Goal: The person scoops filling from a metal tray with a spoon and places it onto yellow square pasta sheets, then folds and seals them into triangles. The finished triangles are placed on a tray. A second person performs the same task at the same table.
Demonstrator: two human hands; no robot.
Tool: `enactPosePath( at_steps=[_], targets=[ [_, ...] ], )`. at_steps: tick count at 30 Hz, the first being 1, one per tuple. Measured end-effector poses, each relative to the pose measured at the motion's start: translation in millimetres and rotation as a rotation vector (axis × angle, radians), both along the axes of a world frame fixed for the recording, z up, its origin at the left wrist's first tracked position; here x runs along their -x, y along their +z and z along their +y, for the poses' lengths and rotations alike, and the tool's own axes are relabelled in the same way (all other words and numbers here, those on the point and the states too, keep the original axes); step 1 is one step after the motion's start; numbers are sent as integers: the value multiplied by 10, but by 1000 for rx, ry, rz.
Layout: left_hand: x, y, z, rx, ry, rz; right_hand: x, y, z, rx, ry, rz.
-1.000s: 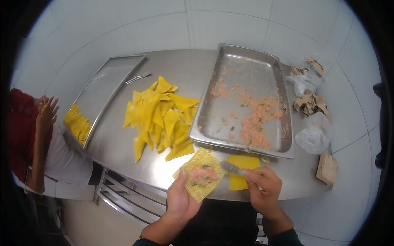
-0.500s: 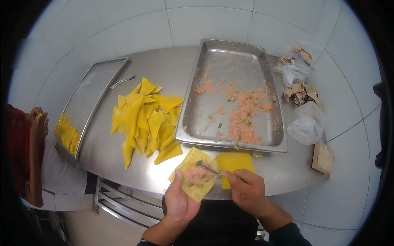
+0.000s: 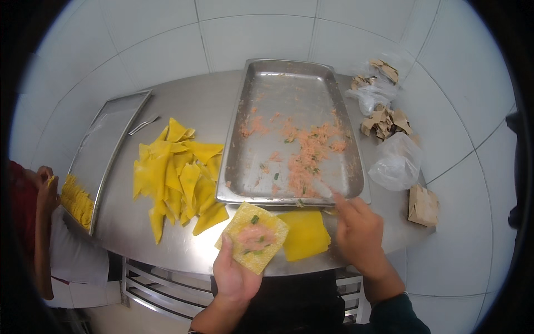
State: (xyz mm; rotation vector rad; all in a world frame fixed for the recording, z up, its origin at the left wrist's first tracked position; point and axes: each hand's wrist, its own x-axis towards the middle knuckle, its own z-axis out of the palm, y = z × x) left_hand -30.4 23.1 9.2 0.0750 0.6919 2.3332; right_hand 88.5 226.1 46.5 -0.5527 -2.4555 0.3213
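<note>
– Right hand (image 3: pixel 359 228) has swung away from the square wrapper (image 3: pixel 258 260) since half a second ago. Now it's at the near right corner of the deep tray (image 3: pixel 289 89). What's the whole layout?

– Biggest first: steel table (image 3: pixel 192 92), tray lying on it, pink filling (image 3: pixel 308 158) mostly smeared toward the tray's near right side. Left of that, a heap of folded yellow pieces (image 3: pixel 181 178). Just in front of the tray, a flat yellow stack (image 3: pixel 307 236).

– And the hands?

– Left hand (image 3: pixel 239 278) is pinching the square wrapper by its near left edge, thumb on top, palm underneath, holding it up in front of the tray, left of the stack. Right one's fingers are closed around a spreader (image 3: pixel 322 188); blade's down by the filling, too blurry to tell if it's touching.

– Anything tiny?

– Yeah, pink patch (image 3: pixel 257 236) mid-wrapper, with a few green bits (image 3: pixel 255 219) on and beside it.
</note>
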Motion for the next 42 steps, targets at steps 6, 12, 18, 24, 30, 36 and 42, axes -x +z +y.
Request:
enactPosePath(
  at_steps=[6,12,18,24,30,36,42],
  targets=[
    [-7,-81,-34,13,-21,-65,-243,152,-125,202,3,-99],
    [-57,-83,-16,43,-97,-87,-269,174,-293,591,129,80],
    [-164,-33,-35,96,-112,-62,-121,23,-424,487,312,8],
    [-132,-13,-70,133,-57,-100,-247,-21,-440,468,430,33],
    [-164,-7,-50,-8,-121,-121,-239,-251,-535,276,396,17],
    [-78,-18,-82,120,33,-194,-321,-342,-543,350,360,144],
    [-146,-24,-63,-1,-74,-190,-272,-478,-622,243,410,165]
  ],
)
